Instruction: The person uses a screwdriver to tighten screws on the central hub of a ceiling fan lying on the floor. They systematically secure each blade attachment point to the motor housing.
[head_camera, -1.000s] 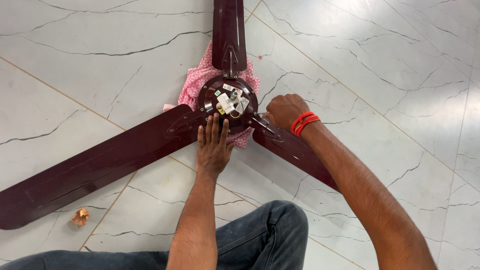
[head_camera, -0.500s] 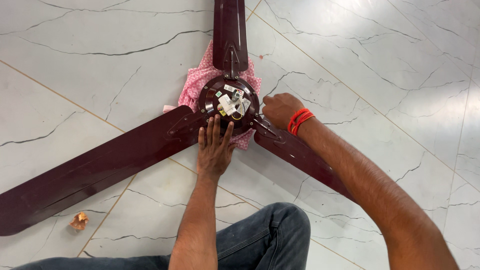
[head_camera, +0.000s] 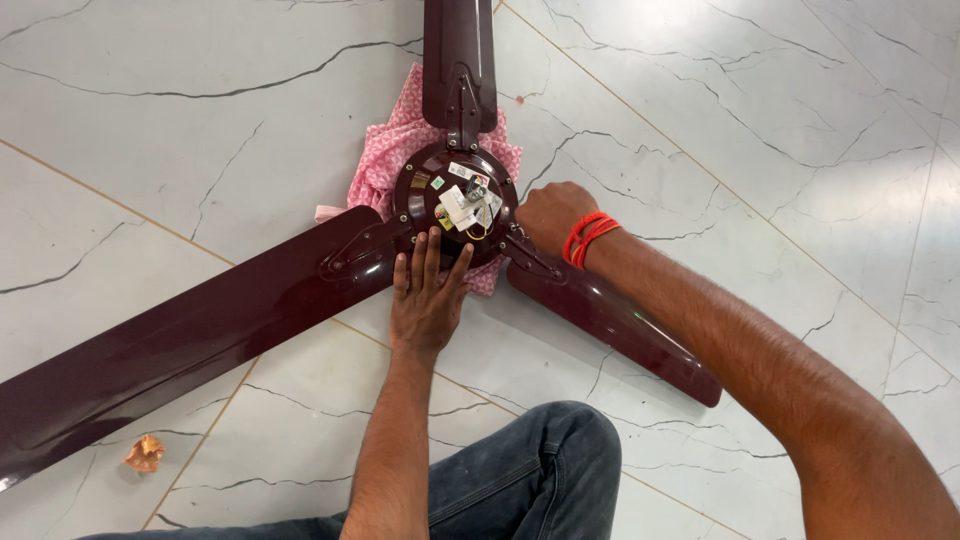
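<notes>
Left hand (head_camera: 425, 300), fingers spread flat, presses on the near edge of the round maroon metal motor hub (head_camera: 455, 200) of a three-bladed ceiling fan lying on the white veined marble floor (head_camera: 200, 120). Long glossy maroon blades run far (head_camera: 459, 60), left (head_camera: 180, 340) and near-right (head_camera: 610, 315) from the hub. Right hand (head_camera: 550, 215), closed in a fist at the hub's right rim, wears red thread bands (head_camera: 588, 235) on the wrist; whether it grips anything cannot be told. Pink patterned cloth (head_camera: 385, 165) lies beneath the hub. Small crumpled tan scrap (head_camera: 145, 453) rests near left.
</notes>
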